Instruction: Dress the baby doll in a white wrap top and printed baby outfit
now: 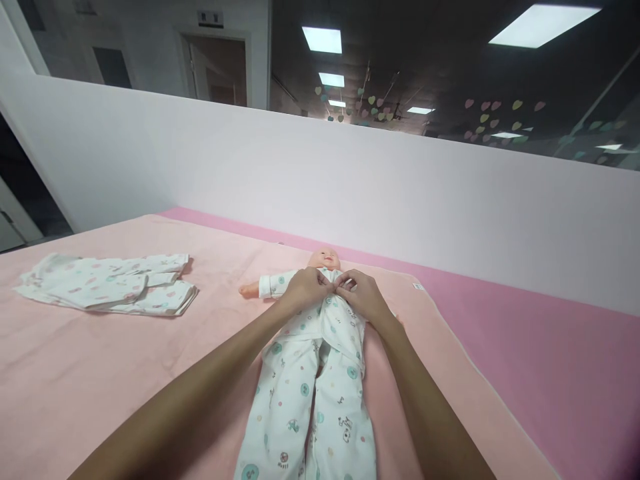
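A baby doll [325, 257] lies on its back, head toward the wall, dressed in a white printed baby top [306, 323] and matching trousers [290, 400]. My left hand [311, 285] and my right hand [361, 291] meet at the upper chest of the top. Both pinch its front cloth between thumb and fingers, the fingertips almost touching. Whether a fastener lies between them is hidden. The doll's arm on the left stretches out sideways from a white cuff. Its other arm is mostly covered by my right hand and forearm. Below the chest, the front panels of the top overlap.
Folded white printed baby clothes [110, 283] lie to the left on the pink blanket [215, 360]. The blanket's edge runs along the right over a darker pink surface [540, 347]. A white wall [380, 193] with a window above it stands behind.
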Motion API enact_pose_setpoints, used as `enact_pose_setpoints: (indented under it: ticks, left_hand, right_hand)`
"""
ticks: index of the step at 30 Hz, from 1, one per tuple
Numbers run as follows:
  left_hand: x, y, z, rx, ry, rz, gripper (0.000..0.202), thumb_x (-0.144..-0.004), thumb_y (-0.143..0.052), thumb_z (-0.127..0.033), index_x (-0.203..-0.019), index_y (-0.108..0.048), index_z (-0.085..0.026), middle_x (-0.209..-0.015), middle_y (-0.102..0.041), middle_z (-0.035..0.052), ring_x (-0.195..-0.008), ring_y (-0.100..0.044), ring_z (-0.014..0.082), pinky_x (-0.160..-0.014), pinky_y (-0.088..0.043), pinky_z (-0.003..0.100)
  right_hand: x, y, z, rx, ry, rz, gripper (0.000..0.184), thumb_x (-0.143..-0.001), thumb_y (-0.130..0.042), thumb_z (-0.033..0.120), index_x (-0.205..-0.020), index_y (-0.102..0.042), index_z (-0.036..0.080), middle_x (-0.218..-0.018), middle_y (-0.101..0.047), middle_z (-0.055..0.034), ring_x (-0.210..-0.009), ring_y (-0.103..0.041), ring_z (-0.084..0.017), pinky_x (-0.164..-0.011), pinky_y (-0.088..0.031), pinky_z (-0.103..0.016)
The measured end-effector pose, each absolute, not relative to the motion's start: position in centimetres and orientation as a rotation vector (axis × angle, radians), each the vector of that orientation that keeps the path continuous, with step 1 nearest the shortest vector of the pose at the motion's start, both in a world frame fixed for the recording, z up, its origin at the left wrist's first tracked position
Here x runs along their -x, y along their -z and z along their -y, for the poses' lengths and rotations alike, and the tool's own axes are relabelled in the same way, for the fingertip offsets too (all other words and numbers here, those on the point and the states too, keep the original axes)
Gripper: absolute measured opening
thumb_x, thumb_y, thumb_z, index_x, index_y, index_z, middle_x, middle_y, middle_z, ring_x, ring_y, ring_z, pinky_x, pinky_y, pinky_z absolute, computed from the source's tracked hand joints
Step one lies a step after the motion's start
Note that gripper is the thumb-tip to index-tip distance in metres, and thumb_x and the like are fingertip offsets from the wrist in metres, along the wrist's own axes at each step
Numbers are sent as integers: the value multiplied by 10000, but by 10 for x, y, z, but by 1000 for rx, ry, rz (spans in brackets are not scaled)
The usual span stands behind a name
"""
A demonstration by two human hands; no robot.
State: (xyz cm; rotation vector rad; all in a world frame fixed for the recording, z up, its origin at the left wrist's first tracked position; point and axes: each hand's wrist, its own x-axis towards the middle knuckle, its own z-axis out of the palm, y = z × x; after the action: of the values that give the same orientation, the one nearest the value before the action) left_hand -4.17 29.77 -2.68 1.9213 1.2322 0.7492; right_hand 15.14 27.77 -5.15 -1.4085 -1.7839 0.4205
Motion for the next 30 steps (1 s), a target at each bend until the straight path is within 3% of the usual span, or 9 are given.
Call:
enact_pose_setpoints:
  ticks: [8, 15, 21, 30]
  left_hand:
    - [45, 47, -319, -1919, -762, -1069, 403, -815, -654, -328, -581, -346, -214, -569, -332, -48, -568, -304, 109, -573, -217, 295]
    - [48, 49, -328, -1899, -736, -1027, 430, -814, -672, -380, -592, -340, -219, -587, -306, -41, -563, -283, 108, -557, -212, 295]
    - [54, 44, -330, -1857, -701, -1019, 422, -796, -696, -379, -617, -349, -218, -616, -305, -43, -578, -275, 105, -562, -210, 286]
    - [53, 44, -330, -1771, -704, -1043, 359, -804, -709, -410, -632, -471, -204, -619, -394, -29, -600, -364, 123, -577, -271, 282]
  right_hand:
    - [-155, 60, -280, 1354, -537, 1760, 261, -826, -773, 440, -941, -726, 211, -980, -746, -35, -785, -583, -176, -778, -477, -327]
    - [-155, 62, -281, 1389, -561, 1715, 357, -788, -815, 522, -952, -734, 215, -909, -718, -25, -761, -554, -179, -736, -451, -315]
    - [-156, 61, -283, 1471, -637, 1725, 418, -873, -712, 625, -939, -748, 214, -796, -643, 0, -731, -521, -172, -682, -413, -302]
    - [-151, 54, -281, 1438, -777, 1702, 354, -905, -680, 569, -903, -705, 217, -902, -683, -21, -836, -572, -198, -757, -452, -325]
